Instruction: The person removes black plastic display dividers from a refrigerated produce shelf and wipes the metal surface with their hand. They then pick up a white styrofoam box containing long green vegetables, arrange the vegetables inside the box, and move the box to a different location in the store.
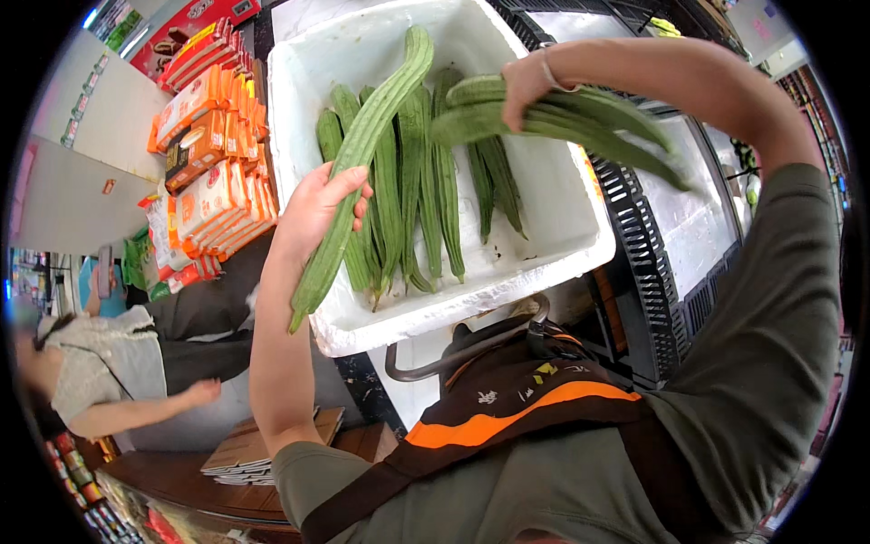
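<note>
My left hand point(326, 204) is closed around one long green ridged gourd point(370, 129), which slants over the left part of a white foam box point(557, 255). Several more ridged gourds point(411, 183) lie side by side inside the box, with a small group farther right on its floor. Over the box's right wall, my right hand point(525, 88) grips a bunch of ridged gourds point(578, 119); their far ends reach past the rim and are blurred. How many are in that bunch I cannot tell.
Stacked orange and white packets point(211, 197) stand left of the box. Black slatted plastic edging point(639, 251) runs along its right side. A metal cart handle point(421, 372) is close to my apron. At the far left is another person point(109, 367), near flattened cardboard point(248, 452).
</note>
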A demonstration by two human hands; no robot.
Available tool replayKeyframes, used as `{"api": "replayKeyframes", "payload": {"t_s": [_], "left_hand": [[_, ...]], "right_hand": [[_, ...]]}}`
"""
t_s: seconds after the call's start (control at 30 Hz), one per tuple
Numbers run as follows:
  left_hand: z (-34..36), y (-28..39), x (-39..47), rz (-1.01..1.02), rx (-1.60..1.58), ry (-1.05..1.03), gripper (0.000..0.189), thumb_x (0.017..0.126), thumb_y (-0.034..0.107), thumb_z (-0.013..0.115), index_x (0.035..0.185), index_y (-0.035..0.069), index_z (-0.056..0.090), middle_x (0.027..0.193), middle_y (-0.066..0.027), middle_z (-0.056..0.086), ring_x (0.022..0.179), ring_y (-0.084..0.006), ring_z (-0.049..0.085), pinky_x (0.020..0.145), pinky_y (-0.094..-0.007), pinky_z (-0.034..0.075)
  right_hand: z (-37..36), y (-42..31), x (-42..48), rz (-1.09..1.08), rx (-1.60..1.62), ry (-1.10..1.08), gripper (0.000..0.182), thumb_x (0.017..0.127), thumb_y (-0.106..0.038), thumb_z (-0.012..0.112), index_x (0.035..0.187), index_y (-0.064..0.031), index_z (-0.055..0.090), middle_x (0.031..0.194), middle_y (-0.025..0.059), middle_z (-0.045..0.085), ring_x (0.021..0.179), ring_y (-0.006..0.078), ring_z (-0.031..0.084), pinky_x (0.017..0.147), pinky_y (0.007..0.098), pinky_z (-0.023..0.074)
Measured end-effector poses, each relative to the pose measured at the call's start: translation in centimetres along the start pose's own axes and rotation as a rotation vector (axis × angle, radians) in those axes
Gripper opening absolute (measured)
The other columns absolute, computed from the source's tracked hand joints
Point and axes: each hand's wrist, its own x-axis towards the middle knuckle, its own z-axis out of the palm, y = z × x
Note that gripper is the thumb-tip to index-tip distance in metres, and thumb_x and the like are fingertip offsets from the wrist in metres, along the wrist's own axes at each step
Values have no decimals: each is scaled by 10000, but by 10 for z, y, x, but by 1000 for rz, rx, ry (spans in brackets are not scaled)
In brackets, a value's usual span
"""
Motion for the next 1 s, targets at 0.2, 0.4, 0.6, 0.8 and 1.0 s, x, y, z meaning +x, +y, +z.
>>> {"api": "replayKeyframes", "payload": {"t_s": [0.2, 0.4, 0.6, 0.8, 1.0], "left_hand": [[3, -9, -7, 35, -31, -47, 237, 896, 260, 595, 1004, 62, 522, 801, -13, 552, 621, -66, 515, 521, -217, 442], [7, -27, -12, -12, -93, -22, 234, 895, 234, 590, 1006, 47, 506, 797, -24, 556, 609, -78, 523, 514, -233, 457], [8, -29, -15, -86, -168, 32, 228, 902, 218, 573, 1001, 27, 496, 806, -36, 551, 616, -84, 527, 523, -240, 459], [11, -32, -15, -152, -179, 125, 264, 907, 227, 561, 1066, 25, 501, 818, -39, 552, 627, -83, 524, 530, -228, 448], [17, -27, -14, -156, -184, 134, 245, 903, 190, 582, 1061, 29, 487, 814, -33, 548, 621, -82, 529, 519, -247, 472]], "right_hand": [[-18, -51, -40, -512, -1026, -181, 1105, 520, -266, 800, 1414, -46, 189, 936, 189, 646, 859, 370, 631, 746, 425, 507], [31, -86, 22, -787, -1317, -472, 1036, 584, -250, 757, 1427, -49, 189, 927, 160, 640, 845, 381, 624, 727, 453, 499], [50, -61, 106, -972, -1211, -428, 1030, 613, -223, 783, 1419, -47, 167, 1049, 203, 595, 980, 391, 578, 825, 484, 462], [72, -41, 173, -1195, -1249, -273, 969, 673, -164, 728, 1425, -141, 117, 1253, 181, 446, 1105, 381, 494, 979, 518, 353], [77, -19, 167, -1188, -1188, 111, 1008, 679, -195, 748, 1458, -173, 108, 1443, 197, 238, 1327, 349, 263, 1099, 535, 200]]}}
